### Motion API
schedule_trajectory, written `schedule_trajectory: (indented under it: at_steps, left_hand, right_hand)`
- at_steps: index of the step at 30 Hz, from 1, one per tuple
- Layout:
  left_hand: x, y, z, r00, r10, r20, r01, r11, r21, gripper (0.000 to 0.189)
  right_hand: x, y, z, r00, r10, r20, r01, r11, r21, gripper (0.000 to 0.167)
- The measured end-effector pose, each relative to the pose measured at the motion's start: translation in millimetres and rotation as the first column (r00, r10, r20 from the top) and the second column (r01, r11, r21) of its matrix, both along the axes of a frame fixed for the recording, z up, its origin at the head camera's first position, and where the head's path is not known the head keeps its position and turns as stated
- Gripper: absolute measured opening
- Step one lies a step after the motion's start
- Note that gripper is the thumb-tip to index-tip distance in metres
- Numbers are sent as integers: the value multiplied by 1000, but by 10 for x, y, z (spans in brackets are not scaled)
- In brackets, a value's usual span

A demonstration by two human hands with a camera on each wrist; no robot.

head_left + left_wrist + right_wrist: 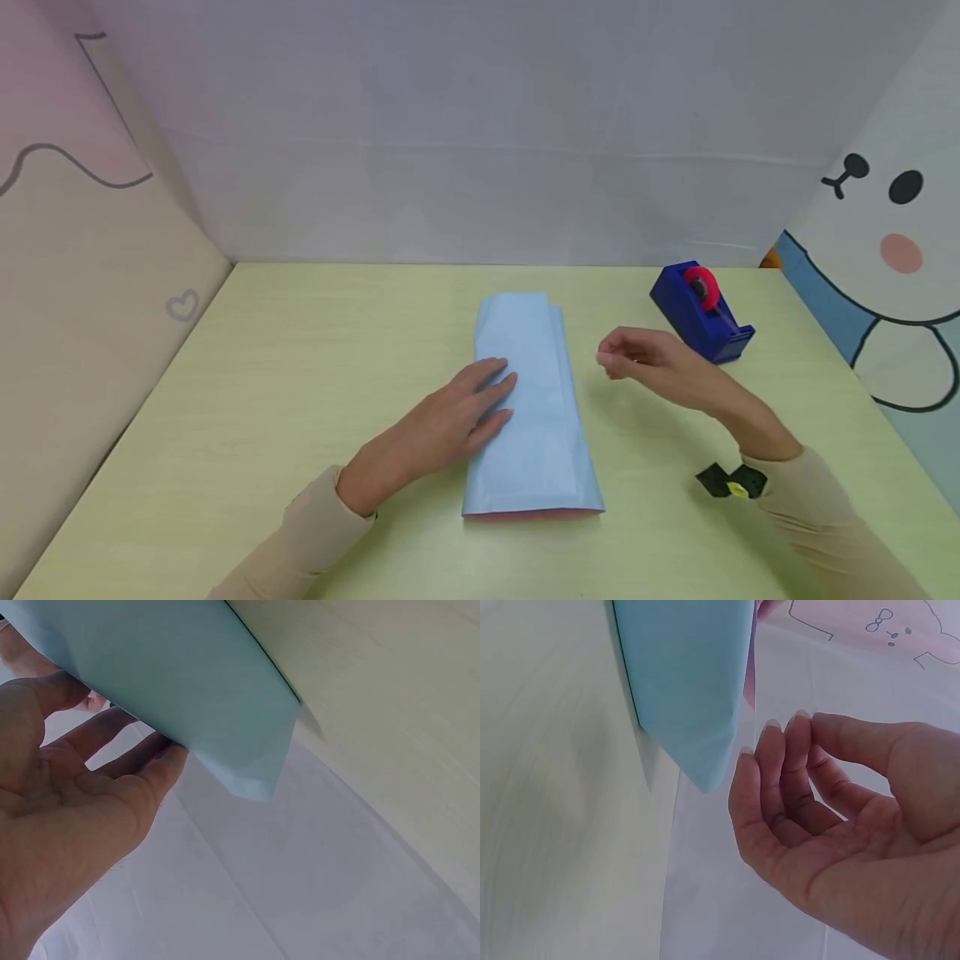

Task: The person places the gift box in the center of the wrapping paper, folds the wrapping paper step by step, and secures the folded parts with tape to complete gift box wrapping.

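A folded light blue paper [536,417] lies lengthwise on the table, wider at the near end, where a strip of reddish inside shows. My left hand [442,417] rests on its left side with fingers spread; the left wrist view shows those fingertips at the paper's [195,690] edge. To the right of the paper, apart from it, my right hand [652,362] hovers above the table. Its fingers [784,761] are bent and the thumb meets the index fingertip. Whether something thin and clear is between them cannot be made out.
A dark blue tape dispenser [693,321] with a red-cored roll [702,288] stands beyond the right hand, at the back right. The pale yellow table [337,333] ends at a whitish backdrop [480,167]. Printed side walls border it left and right.
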State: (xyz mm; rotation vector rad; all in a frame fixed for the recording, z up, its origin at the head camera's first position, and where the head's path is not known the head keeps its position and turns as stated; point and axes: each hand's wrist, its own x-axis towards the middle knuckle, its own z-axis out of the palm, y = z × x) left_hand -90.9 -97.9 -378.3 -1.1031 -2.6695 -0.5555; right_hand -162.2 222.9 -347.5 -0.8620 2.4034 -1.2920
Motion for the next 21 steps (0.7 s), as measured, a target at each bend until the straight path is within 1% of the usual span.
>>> schedule_trajectory:
  at_steps: [4, 7, 16, 21]
  left_hand:
    - [-8, -4, -18, 1000, -3, -10, 3, 1000, -6, 45]
    - [-5, -3, -10, 1000, -5, -4, 5, 1000, -5, 46]
    - [2, -1, 6, 1000, 9, 29, -9, 1000, -12, 47]
    - [4, 0, 7, 1000, 7, 12, -7, 1000, -11, 48]
  right_hand:
    - [-5, -71, 0, 1000, 6, 26, -6, 1000, -7, 10]
    - [-9, -128, -8, 999, 12, 53, -12, 1000, -1, 12]
    - [-45, -325, -52, 993, 99, 68, -98, 995, -18, 14]
    - [-54, -379, -62, 987, 124, 100, -124, 992, -13, 12]
